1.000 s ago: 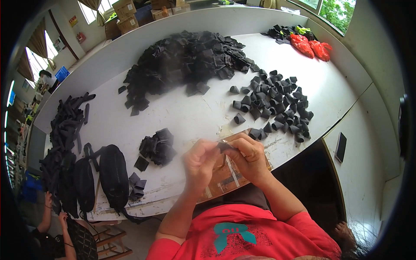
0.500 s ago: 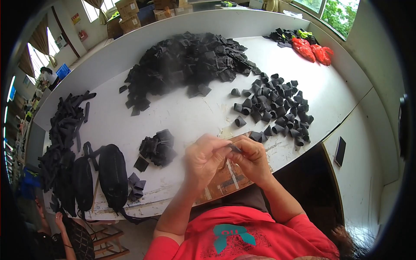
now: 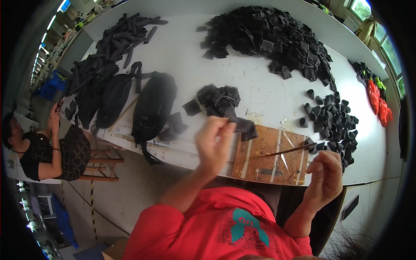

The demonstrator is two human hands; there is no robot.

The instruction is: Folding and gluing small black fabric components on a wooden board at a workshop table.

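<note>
My left hand pinches the edge of a flat black fabric piece above the far left corner of a brown wooden board. A small heap of similar black squares lies just beyond it. To the right, my right hand hovers past the board's right edge, fingers bent and apart, with nothing visible in it. Near its fingertips, a thin brown stick lies across the board, and a small black piece sits at the stick's right end. Folded black cone-shaped pieces are scattered beyond my right hand.
A large pile of black squares covers the far side of the white table. Black pouches and dark strips lie left. Red plastic bags stand far right. Another person sits at the left.
The view has turned left. My hands, earlier together over the board on a small dark piece, are now apart; the left holds a flat black piece, the right has moved right.
</note>
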